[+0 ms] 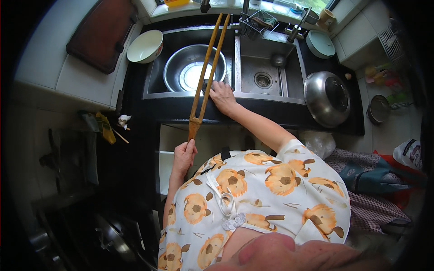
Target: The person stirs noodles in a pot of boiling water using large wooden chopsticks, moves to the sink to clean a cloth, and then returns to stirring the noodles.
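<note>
My left hand grips the joined end of a long two-pronged wooden tool, like big tongs. Its prongs reach away from me over the sink. My right hand is at the sink's near edge, its fingers closed on a dark grey cloth or scrubber against the prongs. Beneath the prongs a stainless steel basin sits in the left bowl of the sink. What the fingertips press on is partly hidden.
A cream enamel bowl stands left of the sink. A ladle lies in the right bowl. To the right are a large steel lid or pan and a pale green lidded container. Two faucets and a wire rack line the back.
</note>
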### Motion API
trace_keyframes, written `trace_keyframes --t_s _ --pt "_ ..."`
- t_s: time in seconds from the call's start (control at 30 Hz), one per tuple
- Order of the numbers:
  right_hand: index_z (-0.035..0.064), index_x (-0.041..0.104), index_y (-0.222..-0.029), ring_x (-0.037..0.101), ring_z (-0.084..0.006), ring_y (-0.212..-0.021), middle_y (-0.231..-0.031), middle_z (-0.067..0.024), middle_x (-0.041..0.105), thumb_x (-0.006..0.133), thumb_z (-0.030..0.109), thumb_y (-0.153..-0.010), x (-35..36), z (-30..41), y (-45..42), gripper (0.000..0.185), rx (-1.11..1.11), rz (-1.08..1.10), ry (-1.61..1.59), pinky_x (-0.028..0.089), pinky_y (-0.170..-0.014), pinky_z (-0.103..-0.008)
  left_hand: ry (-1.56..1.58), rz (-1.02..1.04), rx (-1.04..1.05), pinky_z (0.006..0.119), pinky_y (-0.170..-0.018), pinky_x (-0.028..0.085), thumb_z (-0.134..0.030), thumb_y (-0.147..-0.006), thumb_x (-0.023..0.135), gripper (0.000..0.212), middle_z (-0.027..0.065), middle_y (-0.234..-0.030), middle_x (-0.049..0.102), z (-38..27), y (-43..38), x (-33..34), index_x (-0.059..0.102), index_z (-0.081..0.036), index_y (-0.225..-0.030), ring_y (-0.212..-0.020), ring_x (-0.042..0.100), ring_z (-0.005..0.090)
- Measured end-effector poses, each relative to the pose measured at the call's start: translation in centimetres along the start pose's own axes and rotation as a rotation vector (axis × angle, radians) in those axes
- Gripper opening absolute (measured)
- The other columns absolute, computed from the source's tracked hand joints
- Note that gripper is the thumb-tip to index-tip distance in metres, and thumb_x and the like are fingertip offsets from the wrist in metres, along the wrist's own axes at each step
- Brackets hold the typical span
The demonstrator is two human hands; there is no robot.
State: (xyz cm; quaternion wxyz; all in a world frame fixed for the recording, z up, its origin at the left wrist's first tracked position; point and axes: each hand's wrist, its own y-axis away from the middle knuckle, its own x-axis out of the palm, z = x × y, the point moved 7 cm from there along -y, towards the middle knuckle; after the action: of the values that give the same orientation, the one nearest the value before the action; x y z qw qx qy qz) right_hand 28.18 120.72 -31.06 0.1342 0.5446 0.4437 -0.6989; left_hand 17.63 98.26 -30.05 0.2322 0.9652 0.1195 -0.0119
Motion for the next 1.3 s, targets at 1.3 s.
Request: trace_keyframes --t_s 1.3 --pt "0.0008 0.062 -0.097 0.062 -0.0286 -0.071 -0.08 -0.0161 0.064 0.051 0.019 -0.096 -5.7 -33.9 2.8 0.021 0.832 -0.28 -0.819 0.049 -0.068 -0.0349 -0.059 0.125 -0.1 0.02 -0.038 0.031 -0.036 -0.1 0.051 0.041 -0.0038 -0.053 0.046 -5.7 -10.1 10.4 0.056 -0.008 -0.071 -0.04 0.039 0.0042"
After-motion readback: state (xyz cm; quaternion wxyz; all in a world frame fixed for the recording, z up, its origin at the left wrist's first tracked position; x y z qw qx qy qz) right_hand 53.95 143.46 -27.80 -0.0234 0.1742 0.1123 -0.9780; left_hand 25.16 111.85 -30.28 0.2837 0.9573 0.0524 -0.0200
